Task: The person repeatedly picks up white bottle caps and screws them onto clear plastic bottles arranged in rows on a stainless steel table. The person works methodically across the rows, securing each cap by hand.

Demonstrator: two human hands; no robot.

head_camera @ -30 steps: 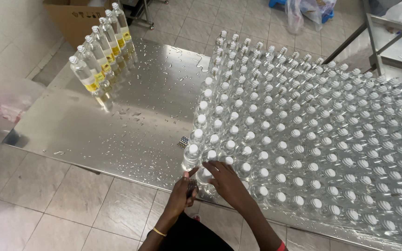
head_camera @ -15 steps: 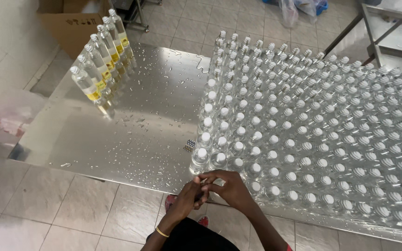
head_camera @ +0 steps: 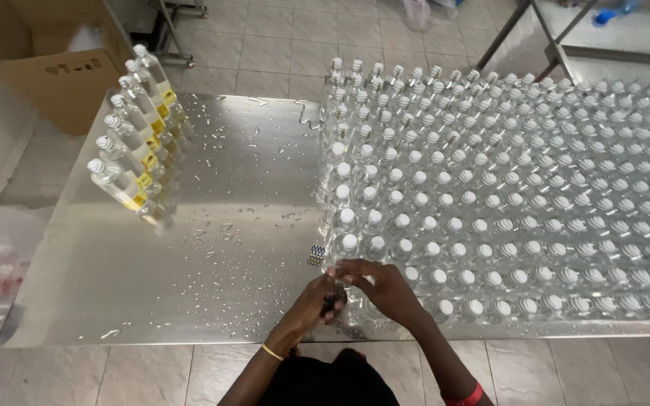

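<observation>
Gripping one clear capped bottle (head_camera: 355,301) at the steel table (head_camera: 189,301) edge, left hand (head_camera: 316,302) and right hand (head_camera: 385,289) both curled closed around it; massed capped bottles (head_camera: 520,195) just beyond.

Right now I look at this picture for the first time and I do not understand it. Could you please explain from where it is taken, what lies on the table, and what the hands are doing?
There is no machine here. The picture comes from a camera worn on a person's head, looking down, so the two bare hands at the bottom belong to that person.

The left hand, with a thin yellow bracelet at the wrist, and the right hand meet at the near edge of a shiny metal table. Together they close around a small clear bottle; the fingers hide most of it.

The right side of the table is filled with many rows of clear bottles with white caps. At the far left stands a short row of bottles with yellow labels. Water drops lie between them. A cardboard box sits on the floor behind.
</observation>
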